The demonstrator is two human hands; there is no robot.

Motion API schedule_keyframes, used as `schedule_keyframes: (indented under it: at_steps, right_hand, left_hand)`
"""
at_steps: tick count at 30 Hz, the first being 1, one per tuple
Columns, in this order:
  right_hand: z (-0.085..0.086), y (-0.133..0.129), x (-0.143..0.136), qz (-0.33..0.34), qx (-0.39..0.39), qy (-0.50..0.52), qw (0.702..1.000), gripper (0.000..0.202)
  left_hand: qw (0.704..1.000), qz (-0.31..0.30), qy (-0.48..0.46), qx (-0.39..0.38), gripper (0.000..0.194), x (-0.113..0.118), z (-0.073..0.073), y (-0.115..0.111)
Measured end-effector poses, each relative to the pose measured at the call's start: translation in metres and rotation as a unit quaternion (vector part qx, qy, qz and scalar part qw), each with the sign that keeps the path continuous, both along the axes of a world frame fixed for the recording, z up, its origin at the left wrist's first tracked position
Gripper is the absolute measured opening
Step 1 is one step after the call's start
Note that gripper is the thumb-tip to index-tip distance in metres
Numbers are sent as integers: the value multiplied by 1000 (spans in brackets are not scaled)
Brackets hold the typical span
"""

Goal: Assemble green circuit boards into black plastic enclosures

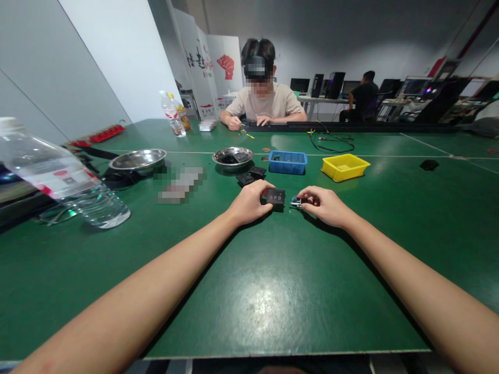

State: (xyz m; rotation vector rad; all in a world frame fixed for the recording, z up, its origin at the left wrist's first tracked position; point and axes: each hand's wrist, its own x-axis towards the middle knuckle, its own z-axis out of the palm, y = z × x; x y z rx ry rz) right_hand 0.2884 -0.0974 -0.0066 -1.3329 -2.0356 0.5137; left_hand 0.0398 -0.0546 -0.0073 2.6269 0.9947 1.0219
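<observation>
My left hand [252,201] grips a small black box [276,199] by its left side, thumb in front and fingers behind. Pale letters that look like "SPD" mark the face of the box. Just to the right, my right hand [324,204] pinches a small part with blue and silver bits [296,202]; its exact kind is too small to make out. A narrow gap separates that part from the box. Behind my left hand lie more black cases [246,179], close to a steel bowl [233,158] that has black pieces in it.
Beyond my hands stand a blue divided tray [287,162] and a yellow tray [345,167]. A steel dish [138,160] and a large water bottle [66,179] are at left. A black cable [335,144] lies farther back. Across the green table [249,291] sits another person [262,98].
</observation>
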Motion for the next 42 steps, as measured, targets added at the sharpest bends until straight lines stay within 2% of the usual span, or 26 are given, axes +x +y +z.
schedule_keyframes:
  at_steps: [17,24,32,35,42]
  right_hand:
    - [0,-1,-1,-7,2,6,1000,22]
    - [-1,0,-1,-6,7,10,1000,22]
    - [-1,0,0,0,9,12,1000,27]
    - [-1,0,1,2,15,13,1000,24]
    - [1,-1,1,-8,19,-14,1000,16]
  left_hand:
    - [999,7,-12,-31,30,1,3,-3]
    - [998,-9,-36,-49,30,1,3,-6]
    - [1000,-13,-20,-12,30,1,4,-4]
    - [1000,-15,-17,-4,29,0,4,-2]
    - [998,-10,-41,-41,33,1,3,-3]
